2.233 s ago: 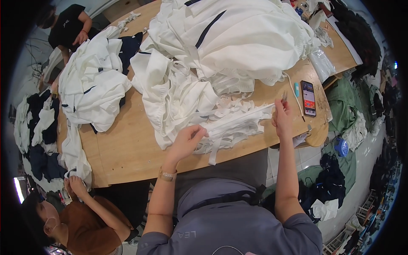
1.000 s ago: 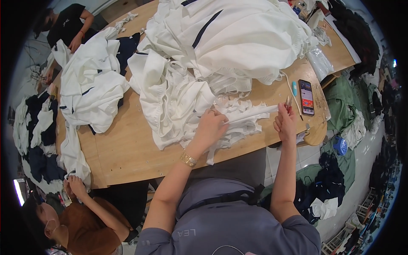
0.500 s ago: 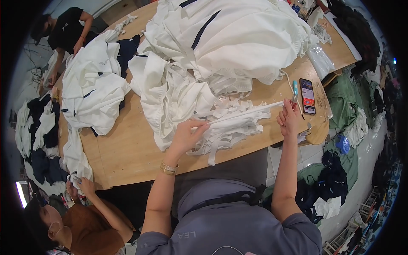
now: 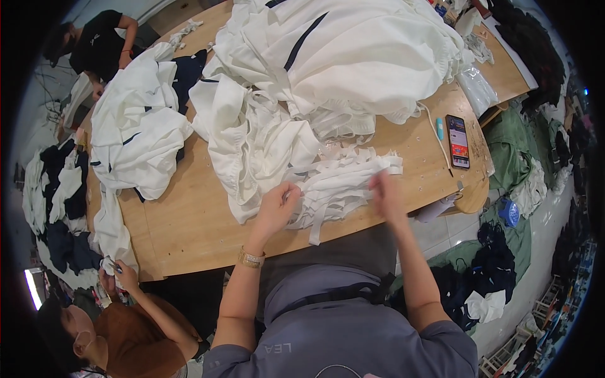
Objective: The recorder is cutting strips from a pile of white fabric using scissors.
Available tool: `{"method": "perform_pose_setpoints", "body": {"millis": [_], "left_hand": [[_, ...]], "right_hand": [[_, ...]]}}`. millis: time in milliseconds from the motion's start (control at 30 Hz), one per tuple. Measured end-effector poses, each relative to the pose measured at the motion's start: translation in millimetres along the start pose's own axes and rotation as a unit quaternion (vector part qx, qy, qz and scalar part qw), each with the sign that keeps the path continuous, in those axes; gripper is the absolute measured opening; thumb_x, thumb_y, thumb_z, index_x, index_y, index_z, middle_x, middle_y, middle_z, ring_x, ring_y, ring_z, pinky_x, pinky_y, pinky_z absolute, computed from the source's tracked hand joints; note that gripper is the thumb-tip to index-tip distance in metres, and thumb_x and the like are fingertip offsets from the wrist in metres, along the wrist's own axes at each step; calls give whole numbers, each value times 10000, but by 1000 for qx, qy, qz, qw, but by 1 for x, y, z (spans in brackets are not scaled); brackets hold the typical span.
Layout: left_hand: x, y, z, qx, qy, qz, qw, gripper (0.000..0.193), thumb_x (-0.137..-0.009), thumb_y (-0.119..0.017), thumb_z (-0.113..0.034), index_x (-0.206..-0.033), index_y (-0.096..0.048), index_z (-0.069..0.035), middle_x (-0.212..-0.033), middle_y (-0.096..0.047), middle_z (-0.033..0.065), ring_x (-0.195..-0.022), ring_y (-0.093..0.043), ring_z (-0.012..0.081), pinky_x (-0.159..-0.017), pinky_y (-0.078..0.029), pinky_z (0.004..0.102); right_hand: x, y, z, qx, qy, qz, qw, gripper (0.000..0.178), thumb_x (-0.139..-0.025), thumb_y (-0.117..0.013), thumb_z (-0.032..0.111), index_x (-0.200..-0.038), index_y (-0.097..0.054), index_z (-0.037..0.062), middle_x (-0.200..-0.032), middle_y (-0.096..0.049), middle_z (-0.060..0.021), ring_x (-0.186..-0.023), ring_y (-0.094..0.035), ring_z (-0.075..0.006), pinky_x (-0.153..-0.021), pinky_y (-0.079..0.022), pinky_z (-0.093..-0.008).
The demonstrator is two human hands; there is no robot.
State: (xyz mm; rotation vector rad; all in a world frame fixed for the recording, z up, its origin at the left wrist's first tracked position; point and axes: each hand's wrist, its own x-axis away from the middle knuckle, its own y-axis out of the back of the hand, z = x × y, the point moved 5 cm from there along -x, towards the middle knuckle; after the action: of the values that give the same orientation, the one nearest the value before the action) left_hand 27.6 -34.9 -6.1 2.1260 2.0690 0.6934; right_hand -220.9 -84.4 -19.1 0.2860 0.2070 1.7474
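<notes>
A bundle of narrow white fabric strips [image 4: 340,189] lies on the wooden table in front of me, with loose ends hanging toward the near edge. My left hand [image 4: 277,208], with a gold watch on its wrist, is closed at the bundle's left end, its fingers pinched on a white strip. My right hand [image 4: 389,198] is over the bundle's right part, smeared by motion, so its fingers cannot be made out. Just beyond the strips lie gathered white garments [image 4: 252,145] with elastic edges.
A large white garment heap [image 4: 372,57] fills the far table [image 4: 183,239]. A phone [image 4: 457,142] and a teal-handled tool [image 4: 439,128] lie at the right. Another white pile [image 4: 135,120] is at the left. Two co-workers handle cloth at the left side. A blue basket [image 4: 508,214] stands on the floor.
My right hand has come left and down from beside the phone to the bundle. The strip stretched taut between my hands is now down among the others. My left hand has lowered slightly.
</notes>
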Motion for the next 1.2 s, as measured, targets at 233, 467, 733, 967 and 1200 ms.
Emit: {"method": "perform_pose_setpoints", "body": {"millis": [233, 467, 733, 967, 1200], "left_hand": [[9, -6, -3, 48, 5, -5, 999, 175, -881, -495, -161, -828, -551, -4, -646, -434, -63, -590, -332, 25, -515, -297, 184], [15, -3, 4, 44, -36, -47, 997, 164, -843, -531, -155, -839, -549, 7, -610, -463, -11, -539, -371, 48, -467, -307, 218], [19, 0, -7, 42, -26, -79, 996, 147, -813, -565, -148, -845, -561, -5, -613, -483, 10, -533, -407, 58, -478, -346, 210], [19, 0, -5, -8, -48, -83, 995, 167, -782, -595, -181, -837, -575, -24, -600, -485, 20, -509, -387, 63, -456, -317, 224], [17, -2, 0, 46, 1, -51, 998, 140, -793, -586, -156, -821, -569, -19, -606, -449, -19, -511, -359, 45, -460, -305, 209]], "right_hand": [[42, -108, 10, -330, -297, 263, 857, 449, -911, -348, 446, -732, -451, 47, -439, -273, 40, -299, -224, -55, -276, -207, -210], [39, -125, 17, -340, -305, 286, 842, 468, -908, -326, 462, -754, -454, 39, -431, -244, 45, -305, -213, -57, -292, -199, -205], [41, -125, 22, -354, -308, 276, 839, 449, -901, -368, 454, -731, -455, 48, -427, -253, 48, -300, -209, -54, -280, -201, -209], [37, -129, 21, -362, -294, 261, 845, 427, -902, -387, 443, -701, -442, 70, -428, -270, 50, -293, -210, -50, -270, -182, -203], [34, -124, 22, -380, -272, 214, 858, 402, -899, -414, 425, -689, -428, 83, -432, -276, 57, -297, -212, -36, -267, -173, -193]]}}
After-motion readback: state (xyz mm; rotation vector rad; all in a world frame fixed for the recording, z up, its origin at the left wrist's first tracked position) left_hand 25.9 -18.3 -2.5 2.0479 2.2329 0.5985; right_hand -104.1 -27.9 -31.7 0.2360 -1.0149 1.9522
